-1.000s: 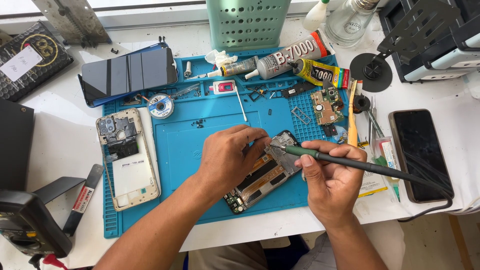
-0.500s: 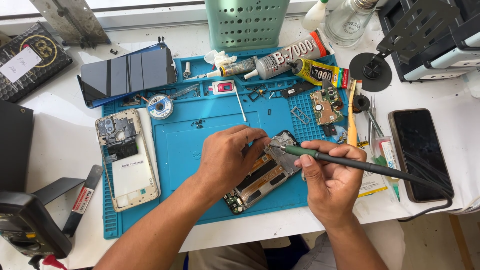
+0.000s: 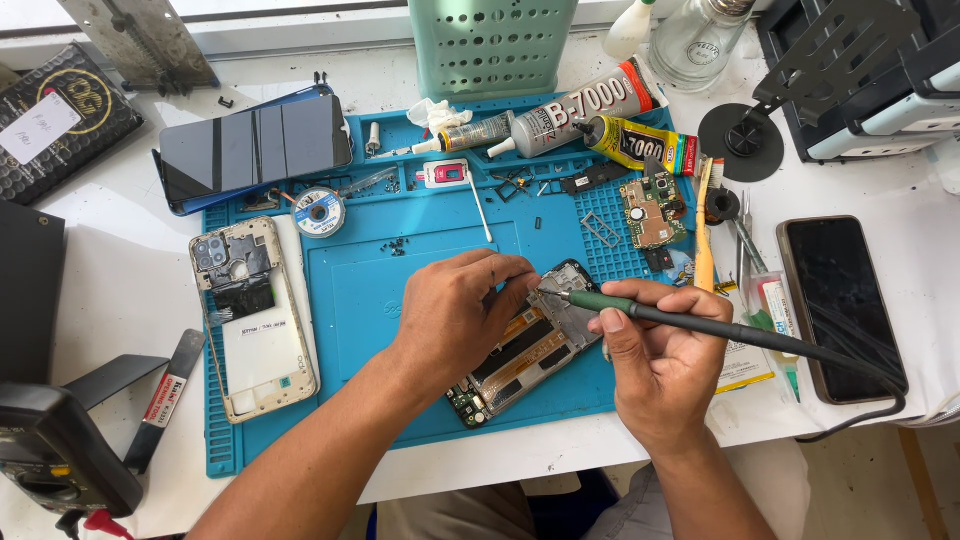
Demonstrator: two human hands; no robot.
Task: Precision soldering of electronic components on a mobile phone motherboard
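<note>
Seemingly, right hand (image 3: 655,365) touches soldering iron (image 3: 700,322) to phone board (image 3: 525,345) — left hand (image 3: 455,310) steadying.

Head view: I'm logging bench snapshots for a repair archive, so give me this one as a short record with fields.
surface: blue work mat on a white table
left hand: left hand rests on the opened phone, fingertips at its upper end
right hand: right hand holds a soldering iron like a pen, tip at the phone's upper end
left of hands: phone back housing, solder wick reel, dark screen panel
behind hands: glue tubes, circuit board
right of hands: black phone
</note>
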